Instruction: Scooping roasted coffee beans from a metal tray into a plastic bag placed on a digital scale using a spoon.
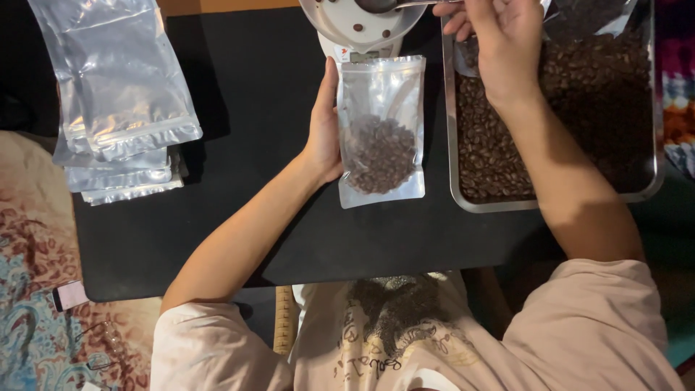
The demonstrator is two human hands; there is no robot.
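Note:
A clear pouch with silver edges (381,130) lies on the black table top (246,181), partly filled with dark coffee beans. My left hand (323,127) grips its left edge. My right hand (499,40) is raised over the metal tray and holds a metal spoon (391,6) whose bowl hangs above the white scale bowl (362,22). A few beans lie in that bowl. The long steel tray (463,195) at the right is full of coffee beans.
A stack of several empty clear pouches (119,101) lies at the left of the table. A patterned cloth (36,275) and a small pink object (70,295) are at the lower left. A plastic bag (586,18) rests in the tray's far end.

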